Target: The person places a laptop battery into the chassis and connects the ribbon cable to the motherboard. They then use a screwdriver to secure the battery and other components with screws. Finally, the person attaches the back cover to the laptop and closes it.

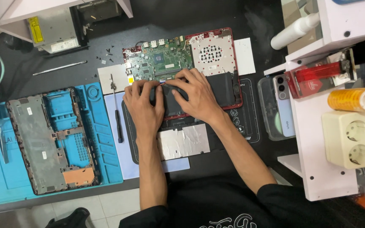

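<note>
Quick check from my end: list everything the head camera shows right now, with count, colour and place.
Opened laptop: 1, red-edged, green board, desk centre.
Black battery: 1, in the laptop, under both hands.
Bottom cover: 1, grey, on blue mat, left.
Screwdriver: 1, black, left of the hands.
Metal pry tool: 1, silver, upper left.
Optical drive: 1, grey, top left.
Foil sheet: 1, silver, between the forearms.
Phone: 1, pale blue, right.
Tape roll: 1, orange, white shelf.
Socket block: 1, cream, shelf.
Left hand: on battery.
Right hand: on battery.
</note>
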